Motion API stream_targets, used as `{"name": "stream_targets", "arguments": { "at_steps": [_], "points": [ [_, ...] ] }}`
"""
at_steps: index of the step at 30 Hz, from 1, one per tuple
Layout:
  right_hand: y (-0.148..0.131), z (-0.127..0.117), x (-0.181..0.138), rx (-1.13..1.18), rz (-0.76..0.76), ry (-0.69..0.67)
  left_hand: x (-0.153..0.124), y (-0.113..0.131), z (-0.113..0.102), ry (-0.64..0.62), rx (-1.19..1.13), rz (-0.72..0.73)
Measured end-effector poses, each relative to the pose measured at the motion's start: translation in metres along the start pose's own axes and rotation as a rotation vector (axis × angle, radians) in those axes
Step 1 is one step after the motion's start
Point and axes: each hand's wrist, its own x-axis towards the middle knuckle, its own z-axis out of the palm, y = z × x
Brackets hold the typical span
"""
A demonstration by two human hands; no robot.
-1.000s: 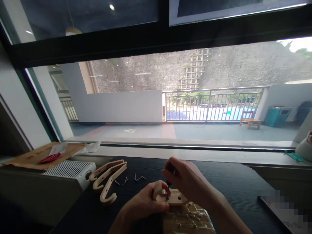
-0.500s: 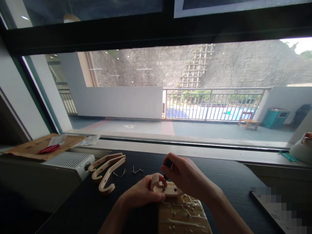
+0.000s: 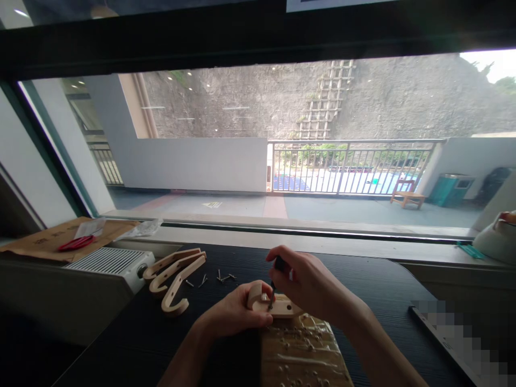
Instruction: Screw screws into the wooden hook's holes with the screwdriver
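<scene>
My left hand (image 3: pixel 242 306) is closed on the curved end of a pale wooden hook (image 3: pixel 282 308), which lies across the far end of a tape-wrapped cardboard block (image 3: pixel 298 352). A screwdriver (image 3: pixel 278 264) with a dark handle is gripped in my right hand (image 3: pixel 300 274). Its shaft points down at a hole in the hook near my left fingers; a second, dark hole shows to the right. Small holes and bumps dot the block's taped top. To the left on the table lie three more wooden hooks (image 3: pixel 176 306), with several loose screws (image 3: pixel 221 277) beside them.
The dark table (image 3: pixel 121 344) reaches the window ledge. A white radiator (image 3: pixel 116 266) stands at its left, near brown paper (image 3: pixel 32 239) and red-handled scissors (image 3: pixel 76 243). A long flat bar (image 3: pixel 437 338), partly blurred out, lies at right. A white pot (image 3: pixel 495 242) sits on the ledge.
The view has shifted slightly, so the scene sits a little higher. My right hand has turned a little around the screwdriver; the left keeps its hold on the hook.
</scene>
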Motion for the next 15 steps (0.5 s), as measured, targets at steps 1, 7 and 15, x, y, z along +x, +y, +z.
{"name": "stream_targets", "arguments": {
  "at_steps": [1,7,15],
  "points": [
    [0.000,0.000,0.000,-0.004,0.003,-0.006,0.000,0.000,0.000,-0.002,0.009,0.000],
    [0.003,0.008,0.005,-0.025,0.030,0.035,-0.001,0.006,0.001,-0.010,0.007,-0.008],
    [0.003,0.000,0.001,0.078,0.000,-0.026,0.000,0.004,0.000,-0.020,-0.024,-0.013]
  ]
}}
